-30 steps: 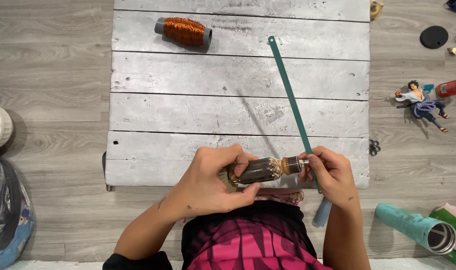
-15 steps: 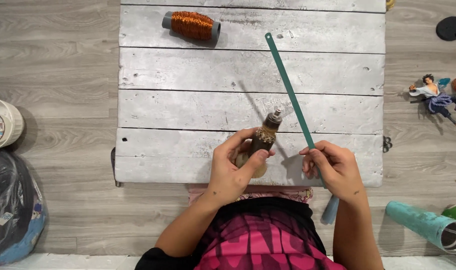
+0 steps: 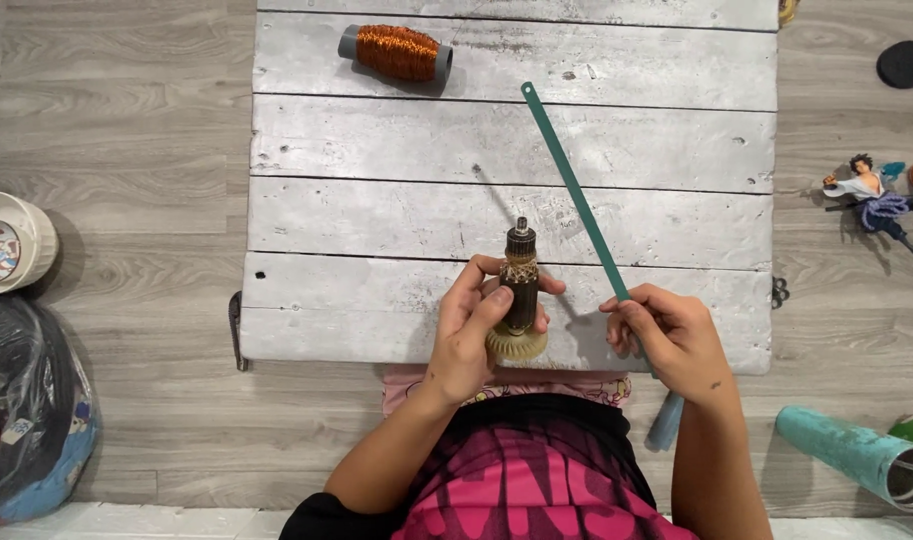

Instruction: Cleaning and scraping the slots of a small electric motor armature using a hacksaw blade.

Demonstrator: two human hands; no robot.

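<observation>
Here, in the head view, the left hand (image 3: 477, 335) is curled around a motor armature (image 3: 520, 300), fingers and thumb pinching its dark body so it stands nearly upright over the near edge of the grey plank table (image 3: 377, 210), shaft end up and pale fan wheel (image 3: 518, 345) at the bottom. The right hand (image 3: 667, 335) is closed in a fist around a long green hacksaw blade (image 3: 577, 195), which slants away over the planks, just beside the armature but apart from it. The risks, as I judge them: a bare blade gripped so tightly could cut the palm or flex and snap if pushed sideways, and a slip of its edge could nick the left fingers or scrape the copper windings. A spool of copper wire (image 3: 397, 52) lies well apart at the far side.
</observation>
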